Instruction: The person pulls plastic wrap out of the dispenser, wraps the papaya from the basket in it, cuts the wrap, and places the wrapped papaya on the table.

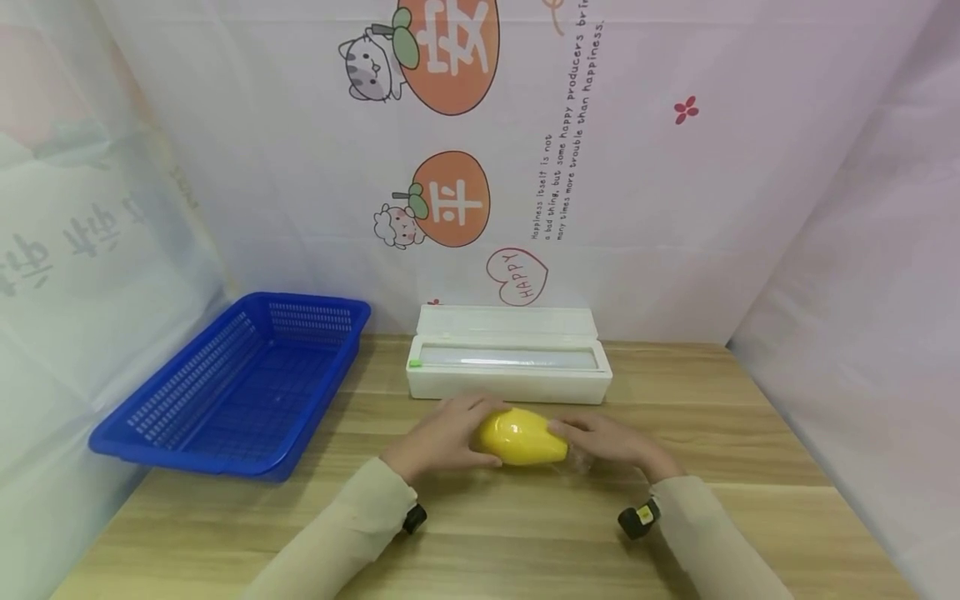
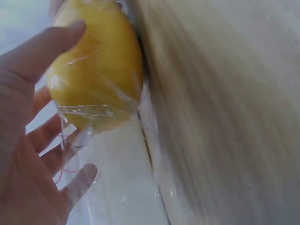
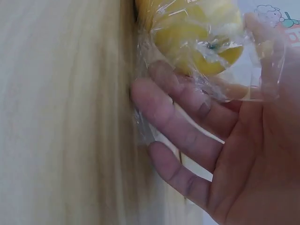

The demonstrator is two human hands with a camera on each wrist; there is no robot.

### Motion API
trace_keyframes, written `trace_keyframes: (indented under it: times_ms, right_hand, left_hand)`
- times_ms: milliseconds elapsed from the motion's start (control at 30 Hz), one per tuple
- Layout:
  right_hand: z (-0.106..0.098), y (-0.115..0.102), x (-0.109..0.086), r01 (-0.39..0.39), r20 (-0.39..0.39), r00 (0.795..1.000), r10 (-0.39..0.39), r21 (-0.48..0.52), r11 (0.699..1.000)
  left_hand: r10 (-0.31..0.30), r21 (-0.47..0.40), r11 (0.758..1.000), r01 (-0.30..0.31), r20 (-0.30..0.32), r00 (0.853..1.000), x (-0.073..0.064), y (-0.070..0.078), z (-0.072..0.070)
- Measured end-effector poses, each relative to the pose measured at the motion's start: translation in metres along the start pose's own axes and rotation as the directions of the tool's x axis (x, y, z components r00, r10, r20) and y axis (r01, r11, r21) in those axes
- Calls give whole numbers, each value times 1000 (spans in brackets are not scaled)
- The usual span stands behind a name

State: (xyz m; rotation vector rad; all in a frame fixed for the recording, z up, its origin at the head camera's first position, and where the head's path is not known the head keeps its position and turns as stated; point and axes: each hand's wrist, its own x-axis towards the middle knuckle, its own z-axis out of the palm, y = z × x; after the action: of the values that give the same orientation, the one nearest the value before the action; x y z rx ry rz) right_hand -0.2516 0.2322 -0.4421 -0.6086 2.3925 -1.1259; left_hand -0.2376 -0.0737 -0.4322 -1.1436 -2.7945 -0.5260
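A yellow papaya (image 1: pixel 521 437) lies on its side on the table, its narrow end to the right. Clear plastic wrap (image 3: pixel 206 89) covers it and hangs loose past the narrow end. My left hand (image 1: pixel 450 437) holds the wide end; its thumb (image 2: pixel 61 44) lies across the fruit while the other fingers spread beyond it. At the narrow end my right hand (image 1: pixel 611 437) touches the papaya and the film, thumb against the fruit and fingers (image 3: pixel 178 122) bent loosely beneath the film.
Behind the hands stands a white plastic-wrap box (image 1: pixel 510 387), its lid raised and a roll of film inside. A blue plastic basket (image 1: pixel 300 433) sits at the left. Printed white cloth (image 1: pixel 637 208) hangs around the wooden table (image 1: pixel 525 542).
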Motion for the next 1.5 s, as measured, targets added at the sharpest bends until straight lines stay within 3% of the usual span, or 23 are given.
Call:
trace_keyframes:
  times_ms: [133,267,367,500,533,600,667,800,1033,1300,1500]
  right_hand:
    - [-4,-5,-5,16,-126,992,-26,-85,996]
    - [-2,-20,-11,97,-262,952,-156,-226,969]
    - [7,-37,-13,107,-305,918,-252,-421,901]
    - [26,-51,-11,109,-290,878,-380,-652,750]
    - [30,-51,-10,112,-282,872,-399,-679,725]
    - [38,-51,-9,126,-268,864,-426,-705,698]
    - [43,-49,-9,118,-268,865,-424,-713,691]
    - [46,-44,-6,90,-286,879,-380,-684,724]
    - [40,-34,0,75,-287,917,-277,-559,826]
    - [28,-30,2,150,-204,944,-258,-430,890]
    - [23,-30,2,132,-143,972,-185,-319,938]
  left_hand:
    - [-16,-27,1000,16,-1,1000,2,-2,3]
    - [-22,-33,999,22,0,1000,5,-4,6]
    - [-29,-30,999,29,-1,1000,7,-6,7]
    - [-35,-37,999,34,-4,999,7,-7,8]
    - [-33,-40,999,33,-4,999,7,-7,8]
    - [-36,-49,998,36,-3,999,6,-6,9]
    - [-39,-54,998,40,2,999,6,-7,9]
    - [-51,-57,997,51,8,999,6,-8,11]
    - [-38,-69,997,39,18,999,8,-12,13]
    - [-31,-212,976,53,106,994,10,-27,16]
    - [-28,-292,953,78,170,985,10,-31,12]
